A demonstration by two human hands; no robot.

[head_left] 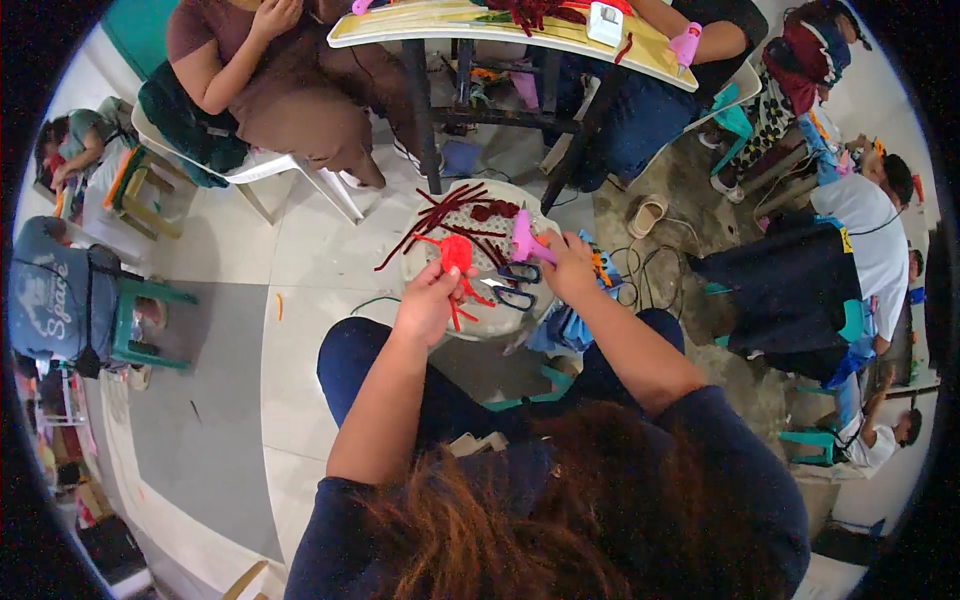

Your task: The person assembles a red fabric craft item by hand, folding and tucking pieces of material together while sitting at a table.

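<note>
One left grip (425,305) pinching red piece (456,252), right grip (570,270) clasping glue gun (525,238), stems (432,217) on stand (482,322)

A roundish red craft piece (457,252) trails strands (480,297) — right of it, a pink glue gun (526,236).

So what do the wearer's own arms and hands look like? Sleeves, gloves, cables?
Dark navy short sleeves, no markings that I can make out. Forearms bare below them. Left hand and right hand both ungloved. No watch, bracelet or attached cable visible on either arm.
</note>
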